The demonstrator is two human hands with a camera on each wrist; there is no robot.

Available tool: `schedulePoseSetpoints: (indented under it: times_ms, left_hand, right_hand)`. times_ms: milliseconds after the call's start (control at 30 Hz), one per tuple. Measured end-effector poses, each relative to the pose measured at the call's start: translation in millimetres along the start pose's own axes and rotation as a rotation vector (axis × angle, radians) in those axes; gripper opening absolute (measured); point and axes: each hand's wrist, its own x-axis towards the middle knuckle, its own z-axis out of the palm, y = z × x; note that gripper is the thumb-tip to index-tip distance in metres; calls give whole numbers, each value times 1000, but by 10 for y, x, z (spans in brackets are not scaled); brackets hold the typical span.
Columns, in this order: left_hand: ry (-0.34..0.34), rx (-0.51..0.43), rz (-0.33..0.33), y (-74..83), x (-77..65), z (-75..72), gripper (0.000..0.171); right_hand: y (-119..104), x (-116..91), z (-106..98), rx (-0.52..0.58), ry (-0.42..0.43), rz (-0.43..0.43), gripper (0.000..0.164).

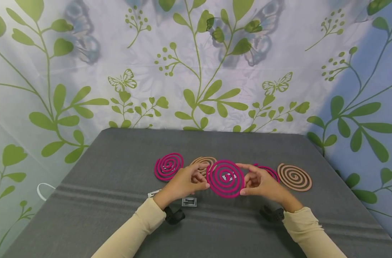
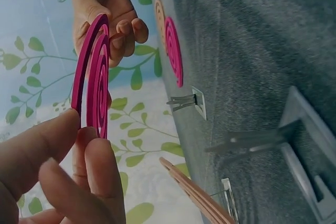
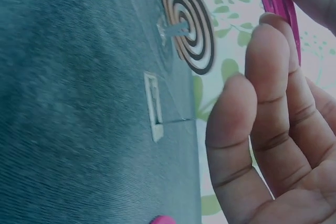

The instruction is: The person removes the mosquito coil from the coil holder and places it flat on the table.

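Observation:
A magenta mosquito coil (image 1: 226,177) is held up above the table, facing the head camera. My left hand (image 1: 189,179) pinches its left edge between thumb and fingers; the left wrist view shows that coil (image 2: 97,85) nearly edge-on. On the opposite edge, my right hand (image 1: 263,184) grips it with thumb and fingertips. A metal coil stand (image 1: 229,176) shows through the rings. Behind the left hand is a tan coil (image 1: 203,159), partly hidden; in the right wrist view this coil (image 3: 188,24) sits raised on a stand.
Another magenta coil (image 1: 169,166) is at the left, over a stand. To the right, a tan coil (image 1: 294,177) lies beside a magenta coil (image 1: 270,171) partly covered by the right hand. Metal stands (image 1: 189,202) lie near the left wrist. A leaf-patterned cloth (image 1: 199,71) hangs behind the grey table.

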Motion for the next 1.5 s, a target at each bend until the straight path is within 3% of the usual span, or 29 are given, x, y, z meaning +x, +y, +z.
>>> schedulePoseSetpoints:
  times_ms: [233,900,1167,1500]
  left_hand:
    - [12,70,27,-51,-70,12,61]
    - [-24,29,2,-204,-92,6,63]
    - [-21,148,-12,-264,-60,21,60]
    - [-74,175,-58,-268,-64,23,59]
  right_hand:
    - [62,-28,60,9,-28,-34,81]
    - [245,-89,190,163,-14,21,82]
    - [285,-94,222,221,-66,30,81]
    - [350,-114,216,187,-122,86,77]
